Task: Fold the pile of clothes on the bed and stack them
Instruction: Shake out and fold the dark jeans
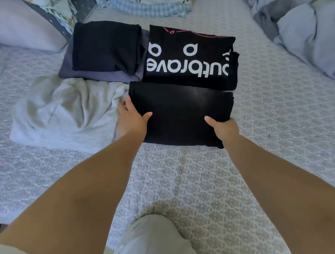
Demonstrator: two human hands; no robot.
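- Left hand [131, 117] and right hand [225, 129] gripping folded black garment [181, 112], thumbs on top.
- Next, probably: lifting it level onto printed black shirt [189, 59].

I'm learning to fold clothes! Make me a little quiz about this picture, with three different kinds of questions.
1. True or false: both hands grip the plain black folded garment nearest the person.
2. Which garment is still unfolded?
A. the black shirt with white lettering
B. the light grey garment
C. the black garment on the dark blue one
3. Fill in the blank: the black folded garment at the back left lies on a dark ____ garment.

Key
1. True: the left hand and right hand hold its two sides, thumbs on top.
2. B: it lies crumpled on the bed.
3. Blue.
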